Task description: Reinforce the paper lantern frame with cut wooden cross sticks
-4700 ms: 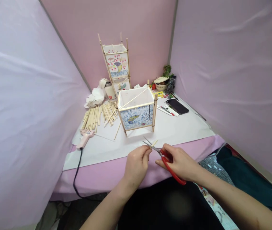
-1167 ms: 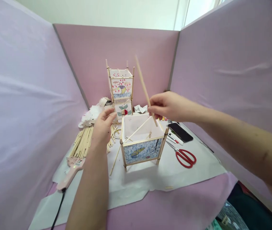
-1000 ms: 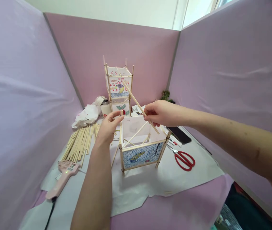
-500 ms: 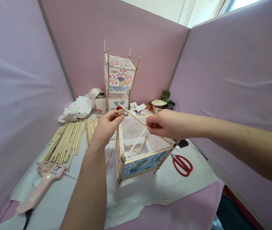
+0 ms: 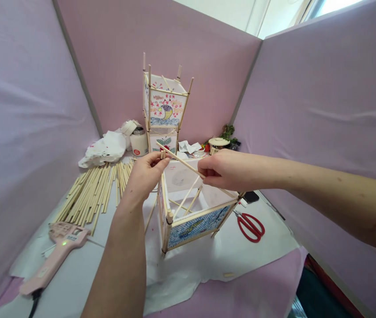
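A box-like lantern frame of thin wooden sticks with paper sides stands in front of me; its near panel is coloured blue. At its back left corner, my left hand is closed around the top of the corner post, whose tips show between thumb and fingers. My right hand pinches a loose wooden stick above the frame. That stick slants up to the left, its far end just above my left fingertips. Whether it touches the post I cannot tell.
Left lie many wooden sticks and a pink glue gun with a green light. Red-handled scissors lie right of the frame. Behind stand a taller painted lantern, a white jar and a lidded pot.
My right hand and the stick have moved slightly left, so the stick's end reaches further over my left hand. The left hand keeps its hold; the view has shifted a little.
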A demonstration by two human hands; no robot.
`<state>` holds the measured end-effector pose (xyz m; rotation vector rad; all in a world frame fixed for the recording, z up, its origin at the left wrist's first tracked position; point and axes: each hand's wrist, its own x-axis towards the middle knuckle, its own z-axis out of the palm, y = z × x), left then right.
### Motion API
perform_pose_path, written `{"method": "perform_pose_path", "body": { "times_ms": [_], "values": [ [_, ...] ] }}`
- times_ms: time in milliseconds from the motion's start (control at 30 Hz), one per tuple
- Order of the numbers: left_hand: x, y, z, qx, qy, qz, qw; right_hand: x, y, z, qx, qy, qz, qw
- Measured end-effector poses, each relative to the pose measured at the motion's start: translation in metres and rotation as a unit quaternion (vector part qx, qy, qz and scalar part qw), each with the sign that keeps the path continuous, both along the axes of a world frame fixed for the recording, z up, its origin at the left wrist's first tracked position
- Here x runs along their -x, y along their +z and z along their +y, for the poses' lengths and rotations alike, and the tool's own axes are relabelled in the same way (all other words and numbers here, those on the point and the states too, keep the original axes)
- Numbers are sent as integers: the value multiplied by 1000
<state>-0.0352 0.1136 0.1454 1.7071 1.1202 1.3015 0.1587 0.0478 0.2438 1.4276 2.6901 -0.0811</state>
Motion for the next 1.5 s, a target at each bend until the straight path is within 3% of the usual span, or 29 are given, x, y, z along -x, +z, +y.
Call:
{"method": "perform_pose_path", "body": {
  "times_ms": [233, 467, 800, 1133, 1500],
  "values": [
    [3, -4, 2, -5, -5, -8, 1000, 1, -2, -1, 26, 0, -40, 999],
    [17, -10, 8, 105, -125, -101, 981, 3, -5, 1, 35, -3, -61, 998],
    [24, -9, 4, 128, -174, -118, 969, 8, -6, 4, 35, -31, -120, 992],
    [26, -4, 0, 155, -190, -125, 961, 13, 0, 6, 51, -27, -192, 980],
    [27, -8, 5, 172, -158, -134, 963, 18, 5, 10, 87, -34, -225, 970]
  ]
}}
